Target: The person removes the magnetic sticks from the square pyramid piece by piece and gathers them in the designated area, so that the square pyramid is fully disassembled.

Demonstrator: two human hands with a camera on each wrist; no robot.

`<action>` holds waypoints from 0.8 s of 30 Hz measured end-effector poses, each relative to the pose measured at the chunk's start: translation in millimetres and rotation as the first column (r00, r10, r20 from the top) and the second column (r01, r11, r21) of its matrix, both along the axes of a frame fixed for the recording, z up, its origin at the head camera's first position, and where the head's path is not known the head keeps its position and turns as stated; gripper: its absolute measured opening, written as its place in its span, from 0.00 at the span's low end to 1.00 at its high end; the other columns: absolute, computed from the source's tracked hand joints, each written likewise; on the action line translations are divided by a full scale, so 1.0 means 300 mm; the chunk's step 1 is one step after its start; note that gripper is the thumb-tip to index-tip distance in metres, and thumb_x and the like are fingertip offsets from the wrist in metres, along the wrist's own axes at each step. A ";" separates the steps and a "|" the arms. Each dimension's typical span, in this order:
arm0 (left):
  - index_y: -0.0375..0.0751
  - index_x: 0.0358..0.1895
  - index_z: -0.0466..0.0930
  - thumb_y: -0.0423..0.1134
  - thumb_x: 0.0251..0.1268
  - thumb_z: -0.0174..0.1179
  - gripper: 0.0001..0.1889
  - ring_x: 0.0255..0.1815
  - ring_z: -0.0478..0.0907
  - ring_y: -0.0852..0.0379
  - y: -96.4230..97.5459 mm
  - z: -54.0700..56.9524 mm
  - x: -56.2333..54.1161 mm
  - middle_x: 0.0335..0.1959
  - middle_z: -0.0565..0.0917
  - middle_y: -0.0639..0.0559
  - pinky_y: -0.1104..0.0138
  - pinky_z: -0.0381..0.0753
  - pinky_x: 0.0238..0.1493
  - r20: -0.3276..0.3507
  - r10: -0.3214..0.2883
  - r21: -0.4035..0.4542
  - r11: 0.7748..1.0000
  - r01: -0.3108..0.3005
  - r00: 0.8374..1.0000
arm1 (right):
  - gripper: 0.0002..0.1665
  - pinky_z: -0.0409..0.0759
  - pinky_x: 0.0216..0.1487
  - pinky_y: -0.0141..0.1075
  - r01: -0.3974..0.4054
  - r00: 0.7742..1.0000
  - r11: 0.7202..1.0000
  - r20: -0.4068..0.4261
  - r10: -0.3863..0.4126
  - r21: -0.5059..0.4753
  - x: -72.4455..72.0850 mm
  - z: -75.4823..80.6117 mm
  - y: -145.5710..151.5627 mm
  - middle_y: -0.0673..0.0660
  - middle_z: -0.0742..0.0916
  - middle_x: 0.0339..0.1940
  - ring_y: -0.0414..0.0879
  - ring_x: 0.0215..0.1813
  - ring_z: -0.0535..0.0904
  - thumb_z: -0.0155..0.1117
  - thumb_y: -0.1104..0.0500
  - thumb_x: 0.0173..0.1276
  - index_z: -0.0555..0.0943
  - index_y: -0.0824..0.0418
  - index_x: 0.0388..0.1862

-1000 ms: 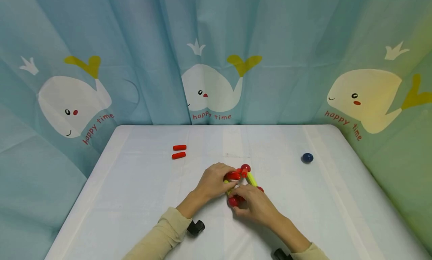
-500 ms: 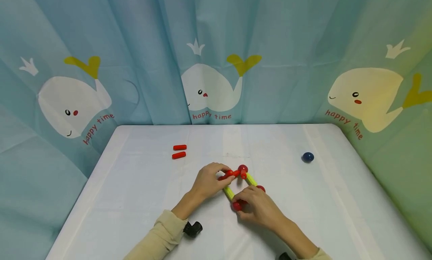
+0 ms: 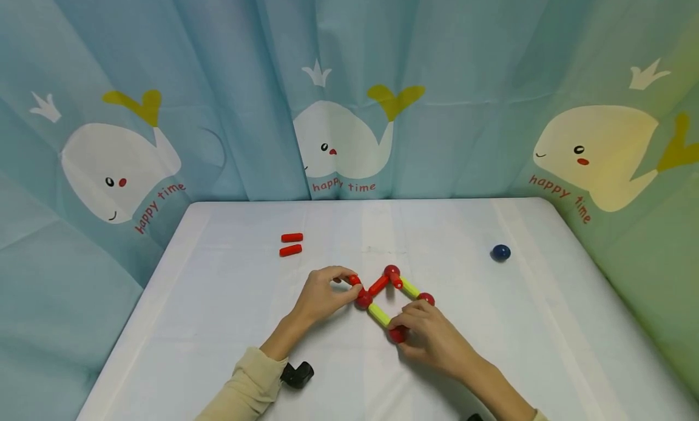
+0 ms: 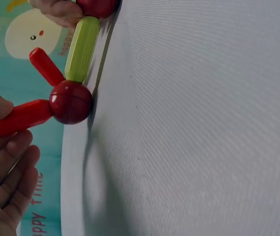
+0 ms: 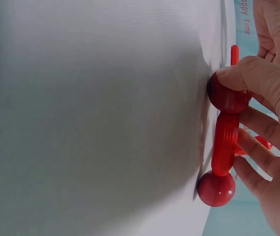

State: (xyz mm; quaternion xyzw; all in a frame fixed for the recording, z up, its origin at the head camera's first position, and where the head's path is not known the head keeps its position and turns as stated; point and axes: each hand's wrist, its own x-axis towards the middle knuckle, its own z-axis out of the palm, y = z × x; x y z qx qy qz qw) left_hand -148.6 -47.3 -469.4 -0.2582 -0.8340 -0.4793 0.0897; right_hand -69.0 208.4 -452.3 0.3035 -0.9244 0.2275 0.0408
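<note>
Red balls and rods, some red and some yellow-green, are joined into a four-sided frame on the table. My left hand [image 3: 322,296] pinches a red rod [image 4: 24,117] that sticks out from the left ball [image 4: 71,102]. From that ball a yellow-green rod [image 3: 379,315] runs to the near ball [image 5: 227,93], which my right hand [image 3: 434,336] grips between thumb and fingers. Another red rod [image 5: 225,143] links the near ball to the right ball [image 3: 426,299], partly hidden by the right hand in the head view. A short red rod [image 3: 397,281] stands out from the far ball [image 3: 391,272].
Two loose red rods, an upper rod [image 3: 292,237] and a lower rod [image 3: 290,250], lie to the far left of the frame. A dark blue ball [image 3: 500,253] rests at the right. Behind the white table [image 3: 229,251] hangs a whale-print curtain [image 3: 246,105].
The frame has turned and spread, its near corner shifting toward the near right with my right hand. My left hand has moved left, and the left ball has come into view.
</note>
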 end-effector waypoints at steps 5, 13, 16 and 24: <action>0.38 0.41 0.88 0.31 0.58 0.73 0.07 0.39 0.85 0.46 -0.011 0.001 0.006 0.35 0.90 0.50 0.52 0.85 0.44 0.028 -0.021 -0.003 1.000 0.021 0.999 | 0.20 0.81 0.54 0.44 0.025 0.999 1.000 -0.023 -0.025 -0.019 0.004 -0.010 0.016 0.40 0.85 0.41 0.40 0.50 0.76 0.82 0.62 0.50 0.86 0.51 0.42; 0.37 0.43 0.88 0.30 0.59 0.71 0.09 0.39 0.84 0.49 -0.030 -0.001 0.010 0.35 0.89 0.52 0.57 0.85 0.46 0.072 -0.071 -0.008 0.997 0.072 0.995 | 0.23 0.81 0.50 0.40 0.170 0.981 0.982 -0.078 -0.176 -0.077 0.023 -0.025 0.032 0.45 0.85 0.44 0.41 0.50 0.74 0.86 0.61 0.47 0.88 0.55 0.44; 0.39 0.42 0.88 0.29 0.58 0.71 0.09 0.40 0.83 0.51 -0.037 -0.003 0.011 0.35 0.89 0.54 0.57 0.84 0.47 0.089 -0.084 -0.026 0.996 0.086 0.992 | 0.24 0.78 0.46 0.39 0.236 0.968 0.971 -0.080 -0.239 -0.051 0.026 -0.023 0.036 0.46 0.83 0.42 0.41 0.48 0.72 0.85 0.60 0.48 0.88 0.56 0.46; 0.42 0.39 0.88 0.30 0.58 0.73 0.07 0.38 0.81 0.55 -0.046 -0.023 0.015 0.34 0.88 0.56 0.60 0.82 0.46 0.101 -0.070 -0.119 0.990 0.082 0.992 | 0.22 0.77 0.39 0.33 0.268 0.962 0.963 -0.039 -0.269 -0.033 0.014 -0.007 0.056 0.44 0.83 0.35 0.39 0.40 0.71 0.84 0.61 0.50 0.88 0.55 0.46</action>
